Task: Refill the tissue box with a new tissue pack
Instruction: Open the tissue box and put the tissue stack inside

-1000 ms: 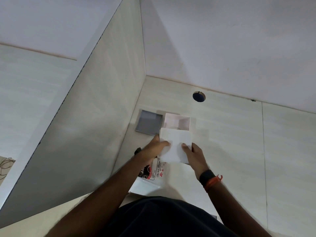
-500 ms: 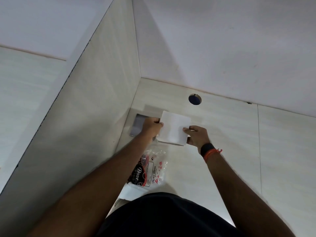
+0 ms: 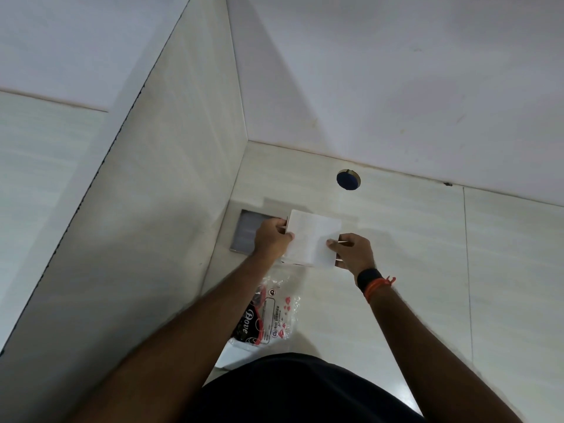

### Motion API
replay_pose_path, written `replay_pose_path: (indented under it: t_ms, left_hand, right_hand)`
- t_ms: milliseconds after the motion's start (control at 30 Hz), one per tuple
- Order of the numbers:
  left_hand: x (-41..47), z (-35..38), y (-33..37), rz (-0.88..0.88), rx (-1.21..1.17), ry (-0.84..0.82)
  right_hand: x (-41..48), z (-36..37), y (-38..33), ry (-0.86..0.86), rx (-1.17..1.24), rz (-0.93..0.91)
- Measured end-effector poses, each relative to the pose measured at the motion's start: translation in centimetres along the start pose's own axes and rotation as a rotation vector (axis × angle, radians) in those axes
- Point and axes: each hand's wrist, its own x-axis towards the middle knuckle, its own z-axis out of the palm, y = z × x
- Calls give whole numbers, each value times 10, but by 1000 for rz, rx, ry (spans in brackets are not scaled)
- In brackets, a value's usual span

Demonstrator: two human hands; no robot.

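A white stack of tissues [image 3: 312, 236] lies across the top of the open tissue box, whose edge [image 3: 338, 261] shows only as thin brown slivers at the stack's sides. My left hand [image 3: 271, 236] grips the stack's left edge, thumb on top. Gripping the right edge is my right hand [image 3: 351, 250], its thumb pressed on the tissues. The grey box lid [image 3: 245, 228] lies flat on the desk, left of the box and partly under my left hand. An emptied clear plastic tissue wrapper [image 3: 271, 312] with red and black print lies nearer to me.
A pale partition wall [image 3: 158, 209] stands close on the left. The back wall meets the desk behind the box. A round cable hole [image 3: 348, 179] with a dark blue plug sits in the desk beyond the box. A white sheet [image 3: 233, 357] lies under the wrapper.
Both hands carried the tissue stack away from me, from in front of the box to over its opening. The box interior is now covered. The wrapper came into full view.
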Motion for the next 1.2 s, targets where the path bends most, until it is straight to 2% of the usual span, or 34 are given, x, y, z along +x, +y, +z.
replay_pose_path:
  t_ms: [133,300,367,433,500,567,700,800,1067,1200]
  left_hand:
    - [-4,1,-1,37,74,18]
    - [-10,-2,-4,109,214,38]
    - [-15,-5,-7,271,343,84]
    - [-16,-9,-10,556,498,114]
    - [-16,-13,-7,771,644,24]
    - [-16,-16,1,851,820,-117]
    - [-8,-15,15,722,988,-255]
    - [-7,-11,19,696,1067,-215]
    - [-4,6,2,696,1296,-73]
    - [-6,12,2,687,1293,-81]
  right_hand:
    - [0,1,5,79,-130,-53]
    - [-4,2,2,79,-210,-72]
    - [-9,3,-2,97,-251,-106]
    - [-13,1,-4,152,-387,-258]
    - [-17,-1,-7,170,-550,-463]
    - [-20,-1,-9,81,-676,-597]
    - [-18,8,-15,-139,-939,-544]
    - [-14,13,-19,-144,-1008,-514]
    - [-9,20,-16,-70,-1204,-572]
    - [-4,20,-16,-121,-1209,-543]
